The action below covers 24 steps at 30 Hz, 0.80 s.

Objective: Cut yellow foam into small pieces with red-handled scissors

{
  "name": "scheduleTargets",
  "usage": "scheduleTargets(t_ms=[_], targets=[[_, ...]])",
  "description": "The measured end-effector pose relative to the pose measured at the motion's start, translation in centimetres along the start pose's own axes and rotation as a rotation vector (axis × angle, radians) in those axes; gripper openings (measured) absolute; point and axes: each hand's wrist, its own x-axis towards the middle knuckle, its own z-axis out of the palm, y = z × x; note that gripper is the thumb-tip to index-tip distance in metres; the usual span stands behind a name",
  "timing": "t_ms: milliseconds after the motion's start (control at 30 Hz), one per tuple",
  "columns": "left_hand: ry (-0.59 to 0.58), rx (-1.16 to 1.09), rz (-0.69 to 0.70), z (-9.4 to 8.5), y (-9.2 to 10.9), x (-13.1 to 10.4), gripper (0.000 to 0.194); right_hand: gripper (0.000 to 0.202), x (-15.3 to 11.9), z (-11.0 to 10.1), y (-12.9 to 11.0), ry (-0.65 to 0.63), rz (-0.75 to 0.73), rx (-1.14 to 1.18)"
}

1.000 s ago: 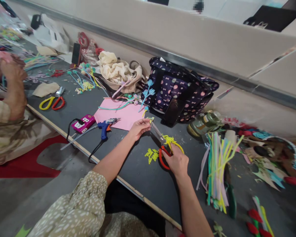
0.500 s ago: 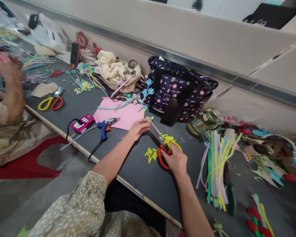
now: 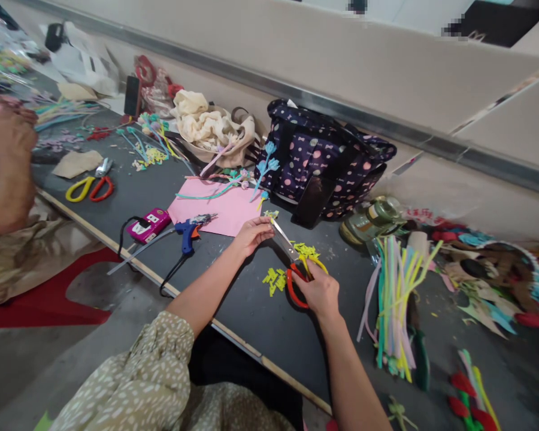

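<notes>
My right hand (image 3: 320, 288) is closed round the red and yellow handles of a pair of scissors (image 3: 288, 246), whose blades point up and left. At the blade tips, my left hand (image 3: 254, 234) pinches a small pale yellow-green piece (image 3: 272, 214); its exact kind is too small to tell. Short yellow cut pieces (image 3: 275, 280) lie on the dark table beside the scissors, and another heap of yellow pieces (image 3: 307, 250) is just behind the handles. A pink sheet (image 3: 220, 209) lies beyond my left hand, with pipe-cleaner flowers (image 3: 268, 164) at its far edge.
A blue glue gun (image 3: 188, 234) and a magenta power socket (image 3: 150, 225) sit at left, near a second pair of scissors (image 3: 99, 179). A navy patterned bag (image 3: 323, 155) and a jar (image 3: 372, 220) stand behind. Pipe cleaners (image 3: 394, 305) lie right. Another person's hand (image 3: 9, 134) works far left.
The view has shifted slightly. My hands and the scissors stay almost in place, the blades still at the small piece. The other person's hands have moved a little left.
</notes>
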Motion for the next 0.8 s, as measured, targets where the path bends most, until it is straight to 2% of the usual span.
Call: scheduleTargets(t_ms=[800], targets=[[0.002,-0.013,-0.014,-0.03,-0.15,-0.08,0.024,0.038,0.04,-0.49,-0.25,-0.04,-0.002,-0.01]])
